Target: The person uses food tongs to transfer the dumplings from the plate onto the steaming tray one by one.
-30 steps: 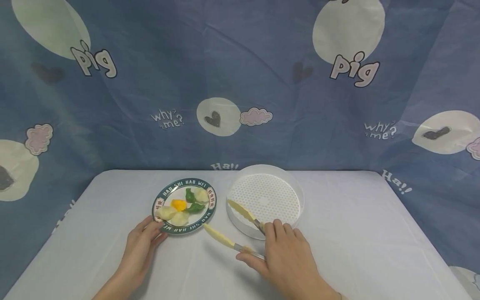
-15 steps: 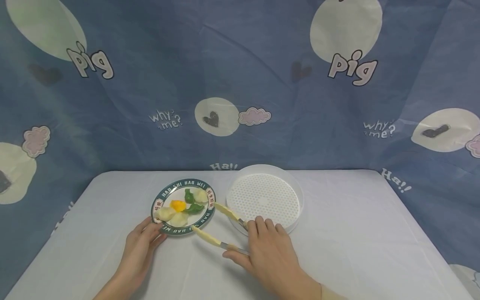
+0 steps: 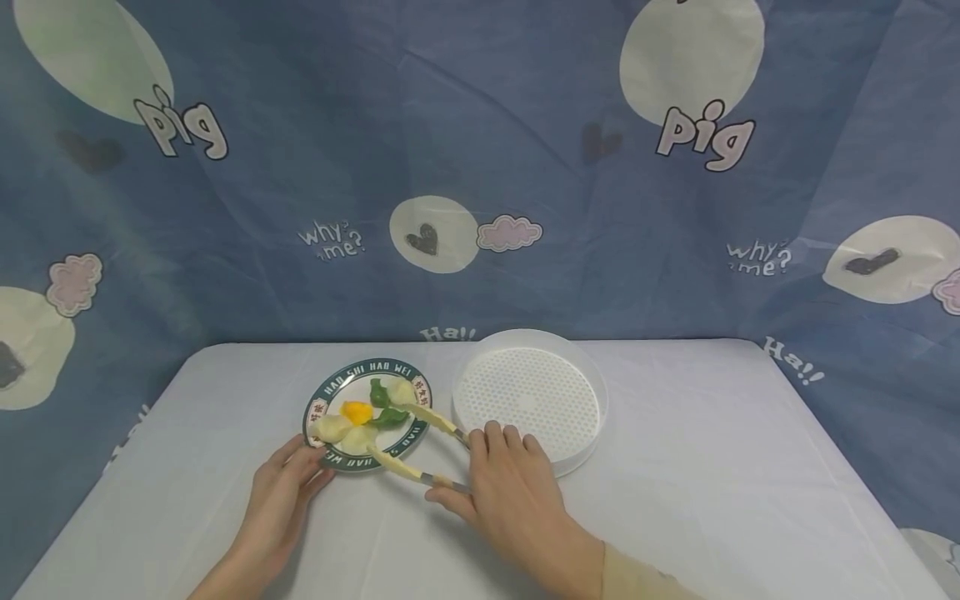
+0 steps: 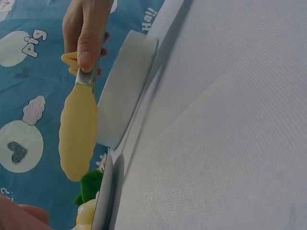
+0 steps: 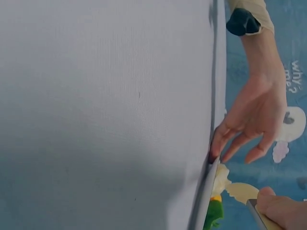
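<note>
My left hand (image 3: 279,496) holds the near-left rim of a round plate (image 3: 327,388) with a green lettered border. Toy-like food lies on it: pale dumpling-shaped pieces (image 3: 331,427), a yellow piece (image 3: 357,412) and green leafy pieces (image 3: 389,417). With my right hand (image 3: 517,500) I grip food tongs (image 3: 422,446), which have metal arms and yellow tips. The tips are spread apart over the plate's right side, one beside the far pale piece (image 3: 402,392), the other beside the near one (image 3: 359,439). Whether they touch the food cannot be told.
Right of the plate stands a round white steamer tray (image 3: 604,400) with a raised wall and perforated base, partly behind my right hand. A white cloth covers the table (image 3: 712,467). Behind it hangs a blue printed curtain (image 3: 480,150).
My right hand has moved left with the tongs, from beside the white tray to over the plate. Their tips remain spread. The left hand stays at the plate's rim.
</note>
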`<state>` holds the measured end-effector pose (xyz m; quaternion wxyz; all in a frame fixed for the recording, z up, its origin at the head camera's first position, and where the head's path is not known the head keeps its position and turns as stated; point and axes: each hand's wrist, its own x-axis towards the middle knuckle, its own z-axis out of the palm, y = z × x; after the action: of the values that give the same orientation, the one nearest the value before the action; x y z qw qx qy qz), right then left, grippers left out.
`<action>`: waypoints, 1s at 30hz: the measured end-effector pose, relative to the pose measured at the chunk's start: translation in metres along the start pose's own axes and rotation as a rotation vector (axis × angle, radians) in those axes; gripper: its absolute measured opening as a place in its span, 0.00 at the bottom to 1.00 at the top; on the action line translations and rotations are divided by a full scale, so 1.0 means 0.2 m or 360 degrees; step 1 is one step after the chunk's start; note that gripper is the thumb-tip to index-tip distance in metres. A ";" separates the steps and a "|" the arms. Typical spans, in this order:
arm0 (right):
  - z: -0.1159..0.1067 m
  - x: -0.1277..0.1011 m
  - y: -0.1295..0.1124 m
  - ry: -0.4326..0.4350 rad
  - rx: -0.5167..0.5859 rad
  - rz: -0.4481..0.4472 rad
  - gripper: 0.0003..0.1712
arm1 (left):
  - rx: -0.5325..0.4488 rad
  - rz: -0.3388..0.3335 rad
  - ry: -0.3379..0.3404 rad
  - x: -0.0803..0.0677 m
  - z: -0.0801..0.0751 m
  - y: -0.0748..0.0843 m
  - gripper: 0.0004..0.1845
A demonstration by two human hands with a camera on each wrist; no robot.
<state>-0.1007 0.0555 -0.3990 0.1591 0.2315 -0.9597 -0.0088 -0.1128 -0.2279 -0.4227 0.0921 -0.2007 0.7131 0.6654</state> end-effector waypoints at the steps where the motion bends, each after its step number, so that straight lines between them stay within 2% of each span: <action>1: 0.00 0.01 0.00 -0.0007 -0.0003 -0.0001 0.43 | -0.0005 -0.0001 -0.0001 0.00 0.00 0.00 0.43; 5: 0.02 0.03 -0.01 -0.0001 -0.0044 -0.0018 0.41 | -0.0024 0.0001 -0.0003 0.00 0.00 0.00 0.43; 13: 0.04 0.07 -0.02 0.0156 -0.0157 -0.0031 0.38 | -0.0023 -0.0011 0.0000 0.00 0.00 -0.01 0.44; 18: 0.05 0.09 -0.02 0.0206 -0.0207 -0.0038 0.38 | -0.0020 -0.0011 -0.0001 0.00 0.00 0.00 0.44; 30: 0.05 0.14 -0.02 0.0147 -0.0204 -0.0081 0.37 | 0.0002 -0.0007 -0.0006 0.00 -0.01 -0.01 0.44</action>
<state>-0.1251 0.0388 -0.4000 0.2174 0.2452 -0.9426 -0.0636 -0.1128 -0.2292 -0.4244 0.0951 -0.2008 0.7130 0.6650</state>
